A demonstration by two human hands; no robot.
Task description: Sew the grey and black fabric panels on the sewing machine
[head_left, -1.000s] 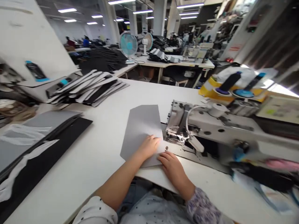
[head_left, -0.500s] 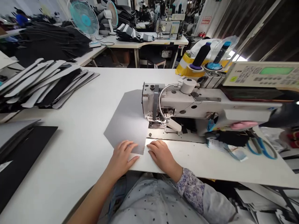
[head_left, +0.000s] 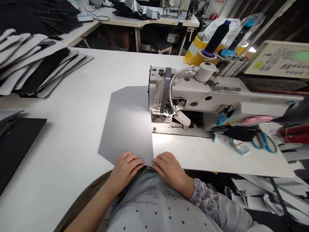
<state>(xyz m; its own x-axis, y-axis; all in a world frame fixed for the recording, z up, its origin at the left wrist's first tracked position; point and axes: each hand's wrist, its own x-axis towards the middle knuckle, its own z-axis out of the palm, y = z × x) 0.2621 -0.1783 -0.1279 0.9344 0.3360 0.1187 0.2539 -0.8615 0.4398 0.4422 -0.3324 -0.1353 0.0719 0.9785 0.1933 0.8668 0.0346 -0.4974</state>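
Grey panel [head_left: 127,124] pinched at its near edge by my left hand [head_left: 126,168] and right hand [head_left: 171,168], and I want it flat, evenly held, straight beside the sewing machine [head_left: 217,99].

This place is a sewing workshop. At two o'clock stands an industrial sewing machine [head_left: 178,85], with thread cones [head_left: 218,38] behind it. At ten o'clock lies a pile of cut pieces [head_left: 36,62]. Near twelve o'clock, a farther table [head_left: 137,23] carries another machine [head_left: 174,9].
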